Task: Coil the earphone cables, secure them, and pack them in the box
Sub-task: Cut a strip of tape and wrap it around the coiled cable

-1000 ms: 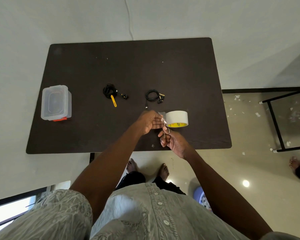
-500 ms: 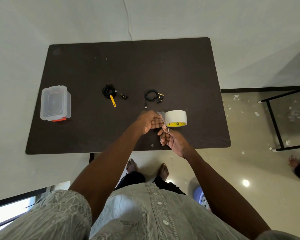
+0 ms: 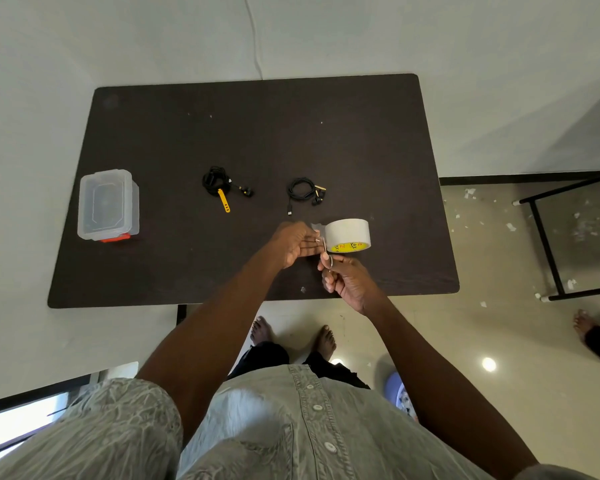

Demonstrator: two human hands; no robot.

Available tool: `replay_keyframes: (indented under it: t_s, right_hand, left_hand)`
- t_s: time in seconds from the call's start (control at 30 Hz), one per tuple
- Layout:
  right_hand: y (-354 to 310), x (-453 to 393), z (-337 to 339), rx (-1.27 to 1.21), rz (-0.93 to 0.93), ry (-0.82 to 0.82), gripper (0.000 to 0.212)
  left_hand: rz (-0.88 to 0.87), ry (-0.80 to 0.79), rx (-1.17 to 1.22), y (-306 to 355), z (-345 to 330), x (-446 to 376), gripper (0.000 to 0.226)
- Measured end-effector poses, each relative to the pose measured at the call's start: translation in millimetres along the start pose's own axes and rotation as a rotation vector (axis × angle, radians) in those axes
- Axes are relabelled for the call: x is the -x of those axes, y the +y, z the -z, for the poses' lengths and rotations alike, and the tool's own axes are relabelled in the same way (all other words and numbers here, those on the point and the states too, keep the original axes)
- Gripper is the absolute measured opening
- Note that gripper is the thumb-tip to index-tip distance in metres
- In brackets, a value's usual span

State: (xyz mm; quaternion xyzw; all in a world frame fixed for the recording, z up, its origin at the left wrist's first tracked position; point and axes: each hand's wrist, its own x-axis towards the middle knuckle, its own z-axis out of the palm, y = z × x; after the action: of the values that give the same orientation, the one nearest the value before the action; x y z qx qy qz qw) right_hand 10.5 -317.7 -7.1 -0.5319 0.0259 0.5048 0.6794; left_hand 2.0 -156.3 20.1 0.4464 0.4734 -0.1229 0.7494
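Two black coiled earphones lie mid-table: the left earphone coil (image 3: 215,180) has a yellow tie on it, and the right earphone coil (image 3: 302,189) has loose buds and a plug. At the table's left edge stands a clear plastic box (image 3: 108,204) with a red latch. A white tape roll (image 3: 349,233) stands on edge near the front. My left hand (image 3: 293,244) pinches the tape strip (image 3: 315,226) pulled from the roll. My right hand (image 3: 347,282) grips small metal scissors (image 3: 326,252), whose blades are at the strip beside the roll.
The dark table (image 3: 257,133) stands against a white wall, its front edge just under my hands. A black metal frame (image 3: 548,251) stands on the tiled floor to the right. Another person's foot (image 3: 584,325) shows at the far right.
Almost nothing: both hands stay at the tape roll, the left still holding the strip and the scissors still at it.
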Motion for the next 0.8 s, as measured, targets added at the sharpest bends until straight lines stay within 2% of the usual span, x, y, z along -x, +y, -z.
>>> replay_keyframes:
  t_s: [0.3,0.43,0.63,0.8]
  right_hand:
    - [-5.2,1.7,-5.7,0.026,-0.021,-0.065,0.044]
    - [1.9,7.3,-6.3,0.105,-0.053,-0.066,0.042]
    - [4.0,10.3,-9.2,0.105,-0.003,0.020,0.031]
    - [-0.7,13.2,-7.8,0.155,-0.032,0.050,0.036]
  left_hand:
    - [-0.018,-0.069,-0.018,0.9,0.0,-0.5,0.010]
    - [-0.001,-0.088,-0.059,2.3,-0.7,-0.9,0.011]
    - [-0.022,-0.109,-0.104,3.1,0.5,-1.2,0.011]
    - [-0.027,-0.100,-0.137,3.4,1.3,-1.8,0.009]
